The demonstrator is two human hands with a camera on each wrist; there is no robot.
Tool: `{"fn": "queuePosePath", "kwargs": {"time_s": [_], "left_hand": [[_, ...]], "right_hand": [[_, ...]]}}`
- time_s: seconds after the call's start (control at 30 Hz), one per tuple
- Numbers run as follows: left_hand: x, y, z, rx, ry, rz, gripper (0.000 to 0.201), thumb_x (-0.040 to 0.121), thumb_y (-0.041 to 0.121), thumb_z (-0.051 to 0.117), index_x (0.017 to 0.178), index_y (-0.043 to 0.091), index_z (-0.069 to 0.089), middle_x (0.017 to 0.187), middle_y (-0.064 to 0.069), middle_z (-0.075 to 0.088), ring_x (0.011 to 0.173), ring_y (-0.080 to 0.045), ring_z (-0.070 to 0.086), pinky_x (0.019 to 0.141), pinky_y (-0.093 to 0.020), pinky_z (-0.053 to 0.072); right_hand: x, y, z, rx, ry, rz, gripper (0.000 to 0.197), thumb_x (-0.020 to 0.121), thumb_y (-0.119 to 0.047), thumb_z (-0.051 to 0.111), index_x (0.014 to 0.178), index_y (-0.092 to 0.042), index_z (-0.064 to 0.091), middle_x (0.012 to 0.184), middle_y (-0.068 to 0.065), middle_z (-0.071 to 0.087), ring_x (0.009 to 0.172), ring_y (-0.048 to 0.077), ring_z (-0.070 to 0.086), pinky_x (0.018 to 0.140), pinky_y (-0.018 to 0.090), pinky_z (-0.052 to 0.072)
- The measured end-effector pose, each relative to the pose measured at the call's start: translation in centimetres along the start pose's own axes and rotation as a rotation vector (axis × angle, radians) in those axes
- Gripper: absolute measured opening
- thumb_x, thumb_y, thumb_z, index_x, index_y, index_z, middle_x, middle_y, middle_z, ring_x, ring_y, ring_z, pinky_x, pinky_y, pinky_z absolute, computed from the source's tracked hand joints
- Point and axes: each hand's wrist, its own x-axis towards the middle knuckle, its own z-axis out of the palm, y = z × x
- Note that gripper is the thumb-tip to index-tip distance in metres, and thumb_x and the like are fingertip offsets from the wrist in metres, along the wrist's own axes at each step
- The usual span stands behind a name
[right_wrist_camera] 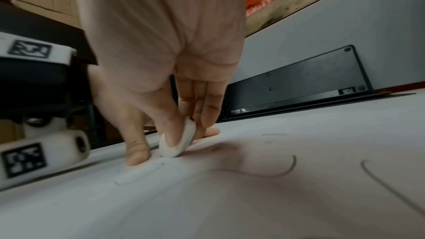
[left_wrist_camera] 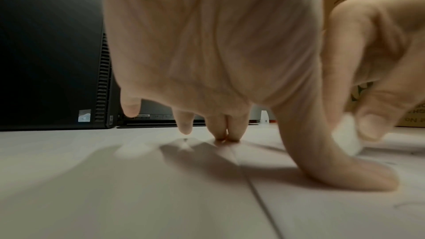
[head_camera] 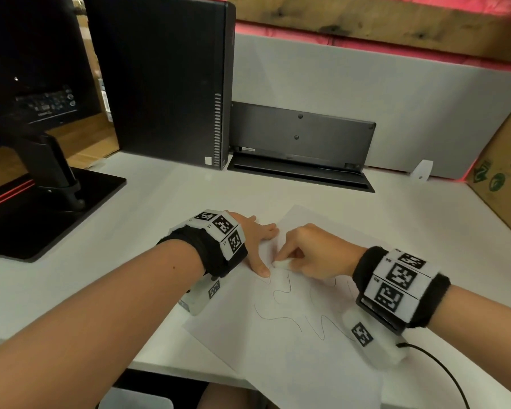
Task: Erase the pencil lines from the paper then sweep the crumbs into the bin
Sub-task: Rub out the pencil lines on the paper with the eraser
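the right hand (head_camera: pixel 313 252) pinches a white eraser (head_camera: pixel 282 264) between thumb and fingers, its lower edge touching the paper (head_camera: pixel 292 349). in the right wrist view the eraser (right_wrist_camera: pixel 178 139) stands on its edge, tilted, the thumb across its near face. just left of that grip, the left hand (head_camera: pixel 255 240) lies spread with straight fingers, holding nothing; its thumb (left_wrist_camera: pixel 340 170) presses flat on the sheet right beside the eraser (left_wrist_camera: pixel 347 137), and two fingertips (left_wrist_camera: pixel 226 134) touch down farther out, near the paper's far left edge. wavy pencil lines (head_camera: pixel 281 293) run across the paper on the near side of the grip, toward the person, one curve starting just beside the left thumb. the paper sits angled on a white desk (head_camera: pixel 148 208), its near corner hanging past the desk edge. beyond the grip, well apart, stand a black computer tower (head_camera: pixel 160 78) and a dark keyboard (head_camera: pixel 301 137) propped upright against a grey partition (head_camera: pixel 396 98). a cardboard box (head_camera: pixel 505 172) stands far to the right of the grip; its inside cannot be seen.
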Motion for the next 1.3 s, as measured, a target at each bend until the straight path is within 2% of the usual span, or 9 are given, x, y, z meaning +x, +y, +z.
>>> {"fn": "queuePosePath", "kwargs": {"time_s": [0.1, 0.27, 0.43, 0.6, 0.8, 0.97, 1.1, 1.2, 1.3], "left_hand": [[-0.1, 0.1, 0.0, 0.008, 0.002, 0.003, 0.104, 0.079, 0.064, 0.058, 0.150, 0.031, -0.010, 0.156, 0.019, -0.011, 0.146, -0.015, -0.009, 0.115, -0.048, 0.005], [0.1, 0.0, 0.0, -0.035, 0.003, 0.030, 0.104, 0.078, 0.061, 0.062, 0.150, 0.033, -0.007, 0.157, 0.018, -0.007, 0.146, -0.020, -0.007, 0.113, -0.053, 0.007], [-0.1, 0.1, -0.1, 0.001, -0.004, 0.005, 0.103, 0.079, 0.063, 0.059, 0.150, 0.031, -0.009, 0.157, 0.018, -0.010, 0.146, -0.018, -0.008, 0.114, -0.053, 0.005], [-0.4, 0.3, -0.1, -0.008, 0.000, 0.000, 0.104, 0.079, 0.063, 0.058, 0.150, 0.030, -0.010, 0.156, 0.019, -0.011, 0.146, -0.016, -0.009, 0.115, -0.049, 0.005], [-1.1, 0.6, -0.3, -0.016, -0.003, -0.023, 0.101, 0.081, 0.060, 0.058, 0.150, 0.031, -0.010, 0.158, 0.011, -0.009, 0.146, -0.018, -0.006, 0.115, -0.049, 0.004], [-1.6, 0.8, -0.6, -0.015, -0.010, -0.031, 0.098, 0.083, 0.059, 0.056, 0.150, 0.032, -0.010, 0.158, 0.010, -0.010, 0.146, -0.018, -0.006, 0.115, -0.048, 0.003], [-1.0, 0.5, -0.3, -0.037, -0.011, -0.010, 0.102, 0.080, 0.061, 0.059, 0.150, 0.032, -0.010, 0.157, 0.018, -0.011, 0.146, -0.014, -0.009, 0.115, -0.047, 0.003], [-0.9, 0.5, -0.3, -0.039, -0.013, -0.019, 0.102, 0.080, 0.060, 0.060, 0.150, 0.031, -0.010, 0.157, 0.017, -0.010, 0.146, -0.015, -0.009, 0.115, -0.048, 0.003], [-0.7, 0.4, -0.2, -0.047, -0.021, -0.009, 0.103, 0.080, 0.060, 0.060, 0.150, 0.031, -0.010, 0.157, 0.017, -0.010, 0.146, -0.017, -0.009, 0.115, -0.050, 0.003]], "right_hand": [[-0.2, 0.0, -0.1, 0.023, -0.034, -0.031, 0.018, 0.088, -0.015, 0.061, 0.099, -0.014, 0.075, 0.067, -0.015, 0.058, 0.062, 0.000, 0.051, 0.062, 0.008, 0.038], [1.9, 1.2, -0.7, -0.009, 0.077, 0.071, 0.020, 0.090, -0.023, 0.060, 0.103, -0.015, 0.074, 0.093, 0.002, 0.071, 0.074, 0.010, 0.052, 0.066, 0.010, 0.038], [0.7, 0.6, -0.3, -0.009, 0.010, 0.043, 0.025, 0.088, -0.009, 0.056, 0.107, -0.012, 0.072, 0.085, 0.004, 0.065, 0.070, 0.010, 0.049, 0.062, 0.008, 0.037], [-0.6, 0.4, -0.3, 0.050, -0.018, 0.009, 0.020, 0.087, -0.024, 0.063, 0.102, -0.014, 0.074, 0.078, -0.014, 0.061, 0.065, -0.002, 0.053, 0.065, 0.005, 0.039], [1.5, 2.2, -1.0, -0.055, 0.061, 0.100, 0.020, 0.088, -0.016, 0.061, 0.104, -0.011, 0.072, 0.102, 0.001, 0.071, 0.078, 0.004, 0.053, 0.064, -0.001, 0.036], [-0.4, 1.2, -0.4, -0.033, 0.003, 0.052, 0.022, 0.086, -0.008, 0.059, 0.104, -0.010, 0.072, 0.088, -0.001, 0.068, 0.070, 0.006, 0.054, 0.064, 0.006, 0.040], [-0.9, 1.0, -0.3, 0.032, -0.004, 0.039, 0.020, 0.087, -0.022, 0.064, 0.099, -0.011, 0.074, 0.090, -0.001, 0.070, 0.066, 0.000, 0.054, 0.065, 0.005, 0.041], [0.6, 1.6, -1.1, 0.001, 0.097, 0.083, 0.022, 0.088, -0.022, 0.062, 0.097, -0.006, 0.074, 0.095, 0.004, 0.072, 0.075, 0.009, 0.059, 0.068, 0.010, 0.043], [1.7, 1.7, -1.0, -0.054, 0.077, 0.095, 0.020, 0.088, -0.020, 0.061, 0.097, -0.008, 0.074, 0.096, 0.009, 0.072, 0.087, 0.023, 0.063, 0.079, 0.026, 0.048]]}}
